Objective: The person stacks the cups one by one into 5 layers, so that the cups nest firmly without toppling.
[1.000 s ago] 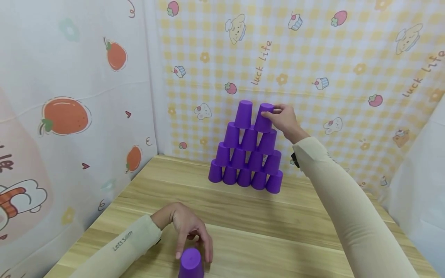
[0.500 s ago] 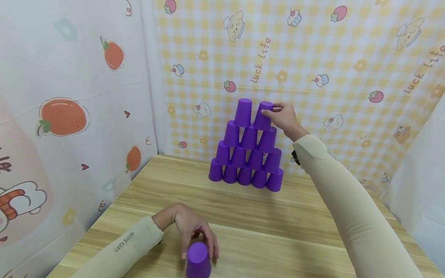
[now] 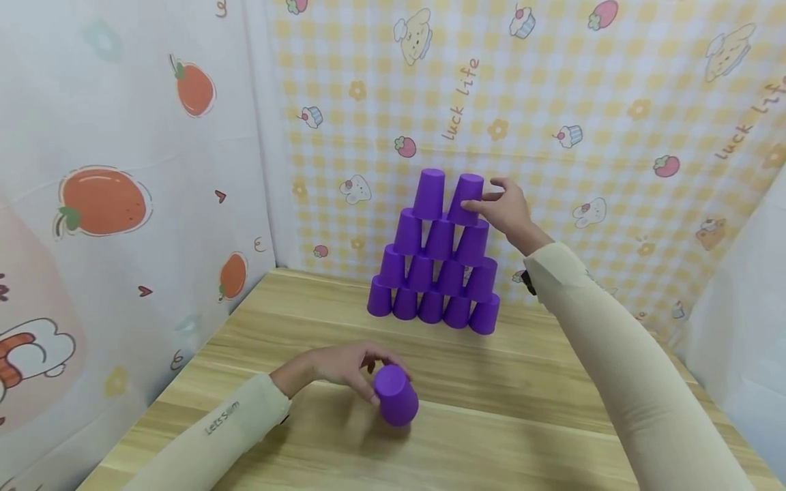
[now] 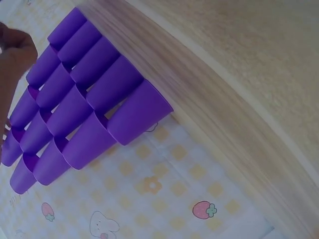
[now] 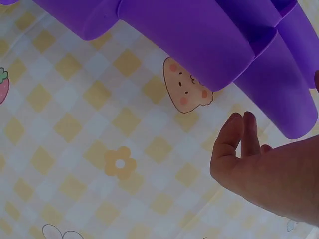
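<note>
Near the front of the table, my left hand (image 3: 356,368) grips a purple cup (image 3: 399,402), upside down and tilted, thumb on one side and fingers on the other. Further back stands a pyramid of inverted purple cups (image 3: 420,273), with two on its top row. My right hand (image 3: 506,208) is beside the top right cup (image 3: 467,198); the thumb overlaps its side while the forefinger stands apart from it. In the right wrist view, the right hand (image 5: 264,167) has its fingers loosely bent beside the cups, with nothing held.
A wood-grain table (image 3: 307,307) carries the pyramid. Close behind it hangs a yellow checked cloth (image 3: 540,184), and a white printed cloth (image 3: 153,273) covers the left side. The right forearm (image 3: 608,348) reaches across the table's right half.
My left hand has carried its cup forward and to the right, tilting it. My right hand's fingers have spread away from the top right cup, which stays in place.
</note>
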### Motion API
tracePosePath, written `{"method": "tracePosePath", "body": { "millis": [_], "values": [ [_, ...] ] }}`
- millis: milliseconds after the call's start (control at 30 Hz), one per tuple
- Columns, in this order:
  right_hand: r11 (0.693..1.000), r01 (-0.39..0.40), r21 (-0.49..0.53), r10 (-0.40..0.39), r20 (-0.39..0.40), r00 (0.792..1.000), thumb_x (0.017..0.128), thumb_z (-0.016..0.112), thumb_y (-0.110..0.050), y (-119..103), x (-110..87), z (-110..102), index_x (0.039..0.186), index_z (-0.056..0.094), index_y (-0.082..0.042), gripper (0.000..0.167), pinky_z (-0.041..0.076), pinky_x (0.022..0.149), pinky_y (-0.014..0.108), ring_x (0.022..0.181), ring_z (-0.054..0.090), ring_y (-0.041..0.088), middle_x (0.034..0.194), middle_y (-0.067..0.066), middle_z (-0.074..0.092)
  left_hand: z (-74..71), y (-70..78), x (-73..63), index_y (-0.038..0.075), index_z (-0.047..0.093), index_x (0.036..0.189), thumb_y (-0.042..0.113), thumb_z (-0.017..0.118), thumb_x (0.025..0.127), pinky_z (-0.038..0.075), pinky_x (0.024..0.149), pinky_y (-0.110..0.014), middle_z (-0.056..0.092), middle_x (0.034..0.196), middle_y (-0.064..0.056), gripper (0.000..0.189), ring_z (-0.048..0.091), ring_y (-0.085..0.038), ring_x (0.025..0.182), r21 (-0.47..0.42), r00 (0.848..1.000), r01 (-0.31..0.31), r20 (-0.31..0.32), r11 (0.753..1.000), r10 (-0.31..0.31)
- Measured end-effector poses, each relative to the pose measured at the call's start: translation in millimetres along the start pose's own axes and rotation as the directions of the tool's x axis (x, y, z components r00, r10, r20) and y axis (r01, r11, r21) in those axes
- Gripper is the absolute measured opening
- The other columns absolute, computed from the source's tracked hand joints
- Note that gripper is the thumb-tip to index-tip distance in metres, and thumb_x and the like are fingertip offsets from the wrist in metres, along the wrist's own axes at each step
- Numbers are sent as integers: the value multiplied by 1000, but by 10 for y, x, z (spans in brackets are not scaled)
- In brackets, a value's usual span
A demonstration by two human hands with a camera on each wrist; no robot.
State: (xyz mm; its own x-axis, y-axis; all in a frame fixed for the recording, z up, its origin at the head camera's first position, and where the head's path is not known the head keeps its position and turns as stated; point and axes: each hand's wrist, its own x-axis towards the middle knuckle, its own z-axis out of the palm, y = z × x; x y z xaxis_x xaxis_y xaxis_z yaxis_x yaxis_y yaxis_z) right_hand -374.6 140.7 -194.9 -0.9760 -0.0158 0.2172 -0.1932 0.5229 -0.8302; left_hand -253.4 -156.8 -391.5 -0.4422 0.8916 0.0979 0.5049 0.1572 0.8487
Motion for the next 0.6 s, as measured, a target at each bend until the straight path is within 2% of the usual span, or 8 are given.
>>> {"method": "tracePosePath", "body": {
  "millis": [67, 133, 200, 267, 333, 400, 467, 600],
  "values": [
    [1000, 5, -23, -5, 7, 1000, 83, 80, -38, 27, -37, -2, 156, 23, -8, 98, 37, 109, 50, 131, 49, 35, 145, 18, 50, 11, -2, 35, 12, 63, 132, 23, 82, 77, 39, 73, -30, 66, 120, 5, 58, 55, -13, 102, 11, 995, -4, -99, 1000, 5],
    [998, 32, -58, -32, 6, 999, 82, 81, -40, 71, -88, -13, 156, 24, -7, 99, 39, 107, 52, 131, 48, 37, 146, 20, 48, 21, 10, 79, 13, 64, 130, 25, 82, 78, 39, 72, -28, 67, 114, 5, 56, 56, -15, 100, 18, 978, 1, -208, 1000, 3],
    [994, 60, -96, -60, -3, 998, 81, 81, -40, 130, -157, -32, 155, 26, -5, 98, 41, 105, 53, 132, 47, 39, 146, 22, 46, 30, 40, 136, 12, 65, 128, 27, 81, 80, 41, 70, -28, 67, 108, 3, 53, 58, -17, 97, 15, 949, 7, -315, 1000, -2],
    [989, 75, -127, -76, -9, 997, 82, 80, -40, 211, -241, -50, 155, 26, -5, 97, 43, 103, 54, 131, 46, 40, 146, 23, 45, 36, 93, 190, 11, 65, 127, 28, 80, 82, 42, 69, -28, 67, 106, 2, 50, 58, -19, 94, 2, 912, 24, -410, 1000, -21],
    [986, 81, -148, -83, -8, 997, 82, 79, -41, 303, -329, -58, 155, 27, -6, 96, 43, 102, 54, 132, 45, 41, 147, 23, 44, 35, 149, 244, 10, 66, 125, 28, 79, 83, 45, 68, -29, 66, 104, -1, 48, 58, -22, 91, -17, 870, 36, -492, 999, -40],
    [987, 78, -138, -77, 10, 997, 83, 79, -41, 385, -419, -51, 155, 25, -7, 96, 43, 102, 56, 131, 44, 43, 148, 22, 43, 21, 196, 291, 8, 66, 123, 26, 79, 84, 48, 69, -31, 66, 103, -4, 45, 57, -23, 90, -36, 821, 42, -568, 998, -55],
    [990, 77, -121, -74, 33, 997, 83, 79, -40, 458, -502, -23, 157, 23, -9, 97, 43, 101, 56, 129, 45, 44, 148, 23, 43, -2, 239, 334, 6, 65, 121, 24, 78, 85, 51, 72, -33, 66, 104, -7, 42, 58, -23, 90, -51, 760, 42, -646, 998, -65],
    [994, 80, -74, -75, 70, 995, 82, 81, -37, 591, -649, 69, 158, 21, -10, 100, 45, 99, 56, 125, 49, 44, 147, 23, 45, -90, 331, 451, 2, 64, 124, 18, 76, 86, 55, 80, -35, 67, 110, -12, 42, 62, -24, 93, -36, 637, 31, -769, 999, -47]
  ]
}}
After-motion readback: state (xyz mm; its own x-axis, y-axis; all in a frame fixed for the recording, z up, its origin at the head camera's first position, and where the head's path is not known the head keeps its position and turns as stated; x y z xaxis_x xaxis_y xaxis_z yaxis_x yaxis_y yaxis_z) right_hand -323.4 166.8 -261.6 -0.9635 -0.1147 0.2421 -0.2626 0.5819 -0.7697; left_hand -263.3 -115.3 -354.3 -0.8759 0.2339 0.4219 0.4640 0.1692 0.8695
